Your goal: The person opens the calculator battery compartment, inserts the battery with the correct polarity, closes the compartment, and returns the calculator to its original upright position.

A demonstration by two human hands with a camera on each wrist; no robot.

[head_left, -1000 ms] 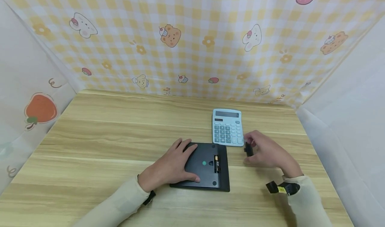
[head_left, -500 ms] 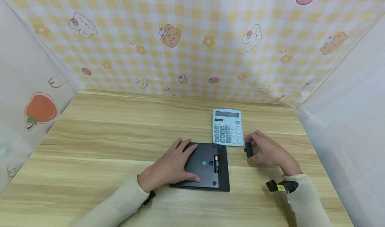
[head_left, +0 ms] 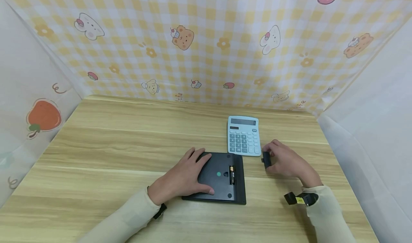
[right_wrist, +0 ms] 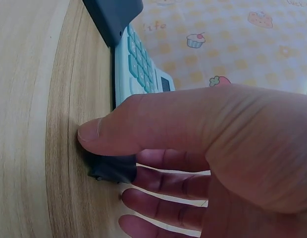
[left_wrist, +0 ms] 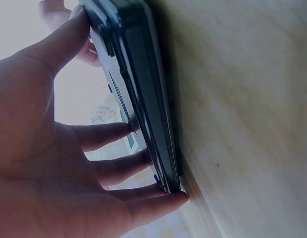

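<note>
A flat black device [head_left: 214, 176] lies back side up on the table, its battery slot uncovered with one battery [head_left: 232, 174] inside. My left hand [head_left: 180, 180] rests spread across its left part; in the left wrist view, the fingertips touch the back and the little finger reaches its edge. To the right of the device, my right hand [head_left: 286, 162] pinches a small black battery cover [head_left: 266, 159] between thumb and fingers, at the tabletop. Thumb and fingers partly hide this cover [right_wrist: 114, 167] in the right wrist view.
A light blue calculator [head_left: 243, 135] lies face up just behind the device and left of my right hand. The wood-grain table [head_left: 106, 142] ends at a checked curtain [head_left: 206, 57] behind, with white cloth [head_left: 373, 128] on both sides.
The right hand's thumb has shifted slightly along the battery cover, showing more of it. The left hand and the device have stayed put.
</note>
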